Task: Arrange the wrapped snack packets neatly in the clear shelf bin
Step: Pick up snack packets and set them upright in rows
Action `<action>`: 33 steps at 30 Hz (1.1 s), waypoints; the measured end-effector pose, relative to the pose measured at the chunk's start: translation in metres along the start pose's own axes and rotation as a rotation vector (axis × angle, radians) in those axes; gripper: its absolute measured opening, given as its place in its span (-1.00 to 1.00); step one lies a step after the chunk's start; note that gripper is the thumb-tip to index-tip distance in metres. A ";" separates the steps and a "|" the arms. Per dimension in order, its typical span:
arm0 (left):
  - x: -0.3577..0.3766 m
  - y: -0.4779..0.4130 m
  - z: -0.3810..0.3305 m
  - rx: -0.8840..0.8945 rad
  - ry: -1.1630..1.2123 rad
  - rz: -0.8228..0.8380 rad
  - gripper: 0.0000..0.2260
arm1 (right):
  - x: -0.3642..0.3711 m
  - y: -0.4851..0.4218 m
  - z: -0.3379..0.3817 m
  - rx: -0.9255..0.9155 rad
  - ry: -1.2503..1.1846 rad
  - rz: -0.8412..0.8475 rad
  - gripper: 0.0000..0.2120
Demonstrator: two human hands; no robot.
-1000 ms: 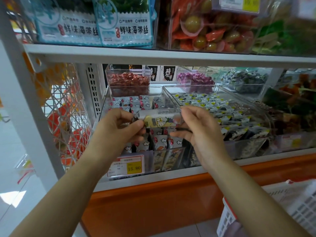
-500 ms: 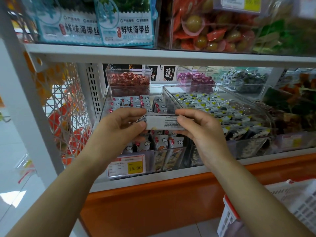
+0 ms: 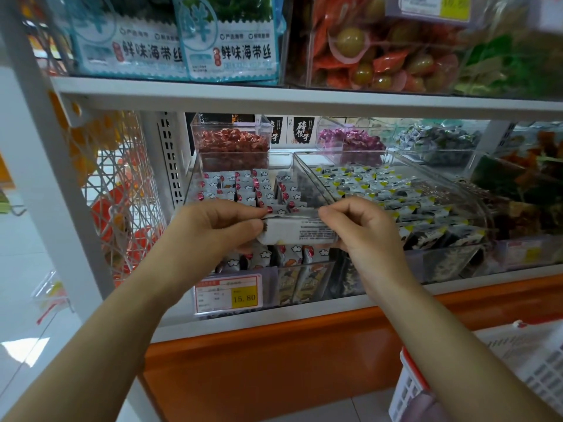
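White wrapper with small black print faces up on the snack packet (image 3: 300,232), which both hands pinch by its ends: the left hand (image 3: 213,231) holds the left end between thumb and curled fingers, and the right hand (image 3: 364,231) holds the right end the same way. It lies level and crosswise, over the front part of the clear bin (image 3: 192,181); whether it touches what is beneath cannot be told. Inside the bin, more packets (image 3: 262,187) with red dots and little clouds stand upright in rows from front to back. A price tag (image 3: 229,293) reading 15.80 sits on the bin's front wall. Just to the right, a second bin (image 3: 466,196) holds packets with yellow corners. Behind both, smaller tubs hold red sweets (image 3: 234,141) and purple sweets (image 3: 350,140). On the shelf above stand blue seaweed bags (image 3: 227,41). At lower right is a white basket (image 3: 536,357) with a red rim
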State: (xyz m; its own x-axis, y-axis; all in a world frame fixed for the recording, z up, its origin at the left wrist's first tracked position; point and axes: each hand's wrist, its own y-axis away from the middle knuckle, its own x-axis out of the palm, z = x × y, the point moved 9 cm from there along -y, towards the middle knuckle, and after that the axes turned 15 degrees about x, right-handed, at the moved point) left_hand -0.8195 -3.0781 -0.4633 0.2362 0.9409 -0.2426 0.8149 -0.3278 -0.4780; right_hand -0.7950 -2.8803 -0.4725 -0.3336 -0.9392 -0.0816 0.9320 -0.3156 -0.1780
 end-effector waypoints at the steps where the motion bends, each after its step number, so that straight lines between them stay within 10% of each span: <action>1: -0.003 0.000 0.002 -0.017 -0.014 -0.008 -0.85 | 0.001 0.000 0.000 -0.012 0.033 0.003 -0.84; 33: 0.003 -0.002 0.003 0.079 -0.106 0.039 -0.70 | 0.023 -0.005 -0.015 0.236 -0.046 0.444 -0.88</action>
State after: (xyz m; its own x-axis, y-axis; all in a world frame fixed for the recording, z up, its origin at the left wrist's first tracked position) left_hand -0.8224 -3.0749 -0.4653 0.2064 0.9145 -0.3480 0.7609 -0.3736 -0.5306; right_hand -0.8099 -2.8982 -0.4886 0.1040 -0.9931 -0.0550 0.9909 0.0987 0.0916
